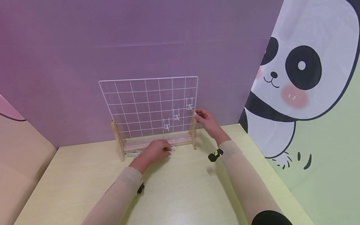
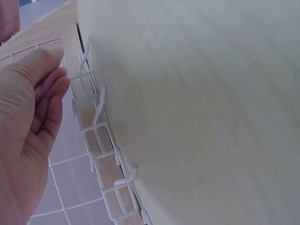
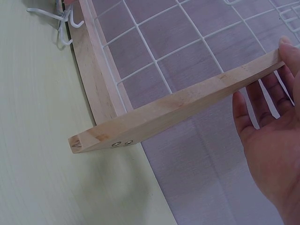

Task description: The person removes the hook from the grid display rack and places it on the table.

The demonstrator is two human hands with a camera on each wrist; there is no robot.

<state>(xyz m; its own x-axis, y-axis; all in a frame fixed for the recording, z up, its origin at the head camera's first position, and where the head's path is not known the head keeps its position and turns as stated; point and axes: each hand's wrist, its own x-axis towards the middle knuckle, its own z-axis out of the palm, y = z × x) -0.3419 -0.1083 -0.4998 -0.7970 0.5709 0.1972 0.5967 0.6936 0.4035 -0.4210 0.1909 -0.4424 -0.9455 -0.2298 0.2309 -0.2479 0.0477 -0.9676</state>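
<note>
A white wire grid panel (image 1: 146,103) stands upright in a wooden stand (image 1: 157,142). My right hand (image 1: 209,123) grips the right wooden upright (image 3: 187,103) near its top, thumb on the front edge and fingers behind. Down in front of the base bar is my left hand (image 1: 157,151), fingers bent and thumb close to the fingertips. Several loose white wire hooks (image 2: 93,140) lie in a row along the base, right beside these fingertips. I cannot tell whether the left fingers hold one. Three hooks (image 1: 176,115) hang on the grid's right half, stepped diagonally.
The stand is at the back of a pale wooden table (image 1: 182,190), near a purple backdrop (image 1: 140,37). A panda picture (image 1: 303,75) covers the wall on the right. The left upright (image 1: 118,140) rises just beyond the left forearm.
</note>
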